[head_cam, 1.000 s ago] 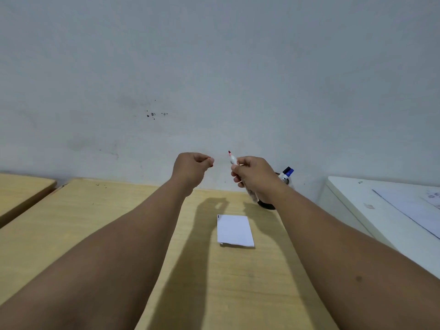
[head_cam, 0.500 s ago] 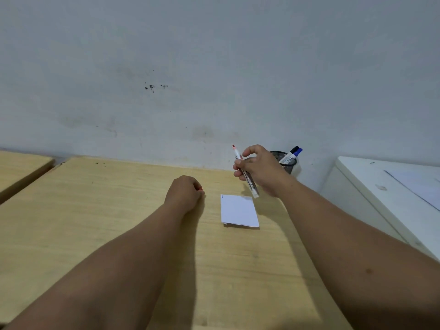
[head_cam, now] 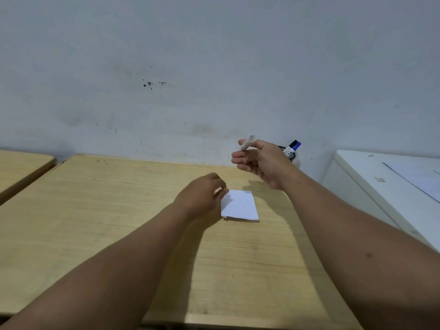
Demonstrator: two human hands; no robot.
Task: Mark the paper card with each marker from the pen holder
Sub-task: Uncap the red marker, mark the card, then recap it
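Note:
A white paper card (head_cam: 240, 205) lies flat on the wooden table (head_cam: 119, 210). My left hand (head_cam: 202, 194) rests on the table with curled fingers touching the card's left edge; whether it holds a cap is hidden. My right hand (head_cam: 259, 160) hovers above and behind the card, gripping a white marker (head_cam: 247, 142) that is motion-blurred between thumb and fingers. Behind that hand, against the wall, stands a dark pen holder (head_cam: 291, 156), mostly hidden, with a blue-capped marker (head_cam: 293, 147) sticking out of it.
A second wooden table (head_cam: 21, 167) sits at the far left across a narrow gap. A white cabinet top (head_cam: 392, 177) with a sheet of paper on it stands to the right. The grey wall (head_cam: 214, 67) runs close behind the table.
My left hand moved right across the table and now touches the card's left edge. My right hand has turned the marker in its fingers, staying above the card.

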